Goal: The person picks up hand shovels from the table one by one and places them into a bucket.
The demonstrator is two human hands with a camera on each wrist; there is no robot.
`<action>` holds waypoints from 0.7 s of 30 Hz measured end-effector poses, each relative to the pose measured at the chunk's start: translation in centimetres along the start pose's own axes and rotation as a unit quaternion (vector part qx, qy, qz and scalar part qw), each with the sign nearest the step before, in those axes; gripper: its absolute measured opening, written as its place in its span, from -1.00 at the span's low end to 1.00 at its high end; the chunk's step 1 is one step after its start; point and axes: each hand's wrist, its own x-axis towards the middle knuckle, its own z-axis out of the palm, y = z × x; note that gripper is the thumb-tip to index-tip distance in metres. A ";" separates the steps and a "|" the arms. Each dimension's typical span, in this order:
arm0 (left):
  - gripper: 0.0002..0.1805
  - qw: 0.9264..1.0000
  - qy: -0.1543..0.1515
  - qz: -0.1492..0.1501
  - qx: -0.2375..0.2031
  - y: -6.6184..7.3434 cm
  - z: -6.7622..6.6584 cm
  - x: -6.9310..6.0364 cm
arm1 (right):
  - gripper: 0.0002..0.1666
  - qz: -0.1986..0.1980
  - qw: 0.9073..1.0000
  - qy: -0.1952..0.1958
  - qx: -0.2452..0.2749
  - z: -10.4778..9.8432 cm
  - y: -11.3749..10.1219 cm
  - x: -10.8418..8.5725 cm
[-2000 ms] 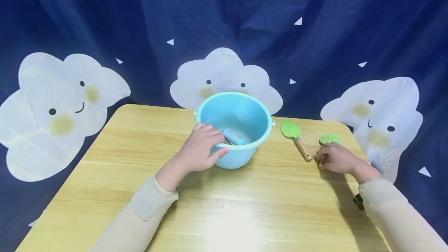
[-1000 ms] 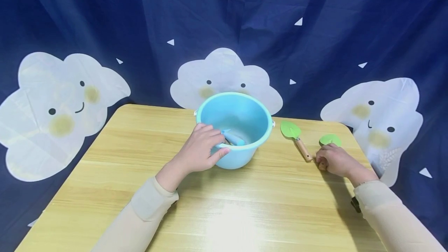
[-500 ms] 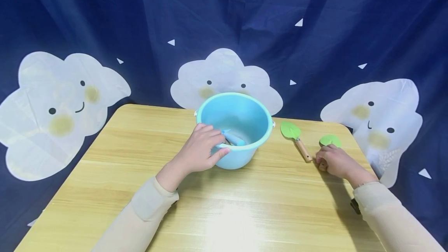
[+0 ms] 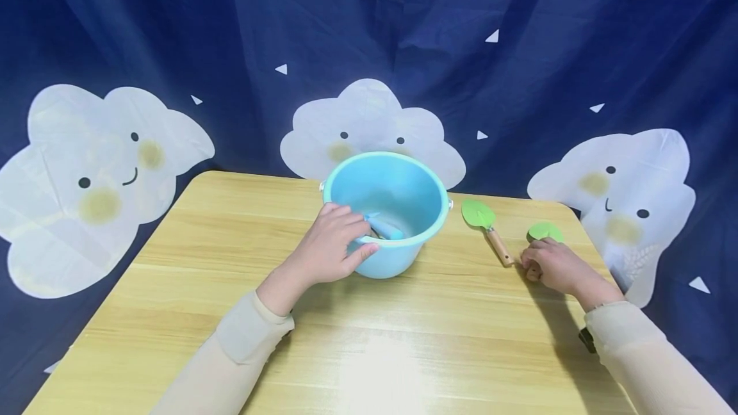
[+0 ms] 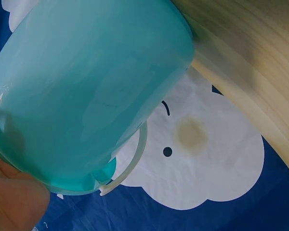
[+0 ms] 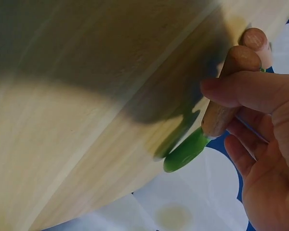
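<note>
My left hand (image 4: 331, 245) grips the near-left rim of a light blue bucket (image 4: 385, 262), thumb outside and fingers over the edge inside. Within the bucket lies a light blue object (image 4: 385, 228), partly covered by those fingers; its kind cannot be made out. At the right of the table, my right hand (image 4: 556, 264) holds a small green shovel (image 6: 185, 151) by its wooden handle, which the right wrist view shows between thumb and fingers. Its rounded green head (image 4: 545, 231) points toward the far edge. Left of that hand lies a green trowel (image 4: 478, 214) with a wooden handle.
The wooden table (image 4: 230, 223) ends at the back against a dark blue curtain (image 4: 346, 18) printed with white clouds and triangles. A white handle (image 5: 137, 156) hangs at the bucket's side in the left wrist view.
My right hand has shifted slightly over the shovel, and its handle end now shows beneath the fingers. The left hand, bucket and trowel have stayed in place.
</note>
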 end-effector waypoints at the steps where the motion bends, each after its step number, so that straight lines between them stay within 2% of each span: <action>1: -0.40 1.000 0.000 0.000 0.000 0.0 0.0 0.0 | -0.58 0.002 1.000 -0.004 0.000 -0.1 -0.1 0.0; 5: -0.38 1.000 0.002 0.001 0.000 0.0 0.1 0.0 | -0.59 0.007 1.000 -0.012 0.003 -0.7 -0.5 0.2; 9: -0.39 1.000 0.004 0.003 -0.005 0.0 0.1 0.0 | -0.56 -0.002 1.000 0.000 0.009 -1.1 -1.0 0.3; 17: -0.55 1.000 0.000 -0.001 -0.007 0.0 0.0 0.0 | -0.54 -0.010 1.000 0.008 0.026 -1.4 -1.0 0.7; 21: -0.56 1.000 -0.002 -0.003 -0.005 0.0 -0.1 -0.1 | -0.56 -0.009 0.999 0.013 0.039 -1.6 -1.1 0.9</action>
